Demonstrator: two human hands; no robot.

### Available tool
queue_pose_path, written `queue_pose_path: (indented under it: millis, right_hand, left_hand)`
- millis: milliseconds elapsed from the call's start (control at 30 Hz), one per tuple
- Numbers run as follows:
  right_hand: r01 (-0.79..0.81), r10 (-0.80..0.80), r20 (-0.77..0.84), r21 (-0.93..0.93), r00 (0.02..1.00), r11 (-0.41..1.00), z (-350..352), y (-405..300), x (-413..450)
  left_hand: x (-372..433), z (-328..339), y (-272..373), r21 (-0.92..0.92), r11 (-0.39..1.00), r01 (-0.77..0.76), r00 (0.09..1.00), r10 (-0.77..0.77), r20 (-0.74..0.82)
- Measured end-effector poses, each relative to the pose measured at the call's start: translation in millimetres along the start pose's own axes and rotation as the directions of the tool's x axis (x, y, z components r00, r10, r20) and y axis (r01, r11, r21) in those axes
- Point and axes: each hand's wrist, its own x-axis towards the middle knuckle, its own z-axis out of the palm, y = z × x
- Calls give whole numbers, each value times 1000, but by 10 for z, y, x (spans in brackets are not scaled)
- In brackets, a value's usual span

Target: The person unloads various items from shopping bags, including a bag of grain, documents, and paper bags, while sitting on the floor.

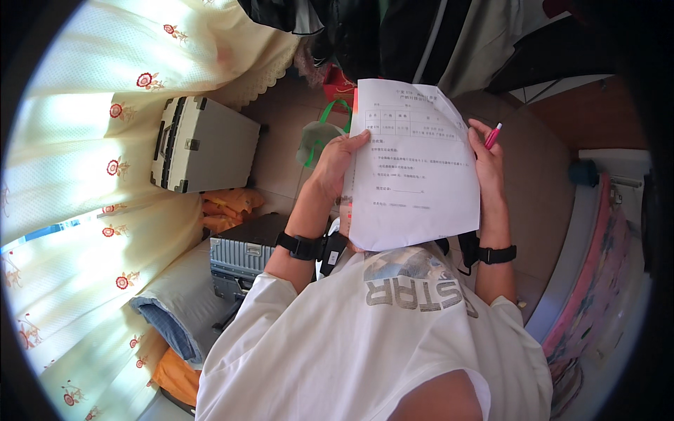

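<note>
Between my two hands is a white printed sheet of paper (416, 210), bearing text and a small table. My left hand (339, 160) grips its left edge, thumb on top. Behind that edge shows a strip of another, coloured sheet (355, 100), mostly hidden by the white one. On the other side, my right hand (487, 155) pinches the upper right edge, where the paper bends and creases. A pink pen (493, 137) with a pale tip is also held in the right hand, sticking up between the fingers. Black straps circle both wrists.
A pale hard case (210, 144) with black corners stands on the left near a flowered curtain (113, 168). Closer lies a grey ribbed suitcase (239, 258). A white bag with green handles (316, 139) is on the tiled floor (532, 184). Dark clothes (389, 37) hang ahead.
</note>
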Motion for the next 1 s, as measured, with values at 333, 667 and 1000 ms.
queue_pose_path:
  millis: [333, 667, 1000]
  right_hand:
    - [185, -152, 184, -176, 971, 967, -29, -143, -241]
    - [-205, 197, 238, 10, 951, 979, -78, -60, -207]
    - [-107, 108, -11, 57, 994, 993, -365, 108, -265]
  left_hand:
    - [75, -31, -41, 14, 1000, 18, 997, -17, -70]
    - [126, -52, -50, 165, 986, -33, 998, 43, -55]
    - [105, -95, -128, -40, 993, -115, 992, 117, 51]
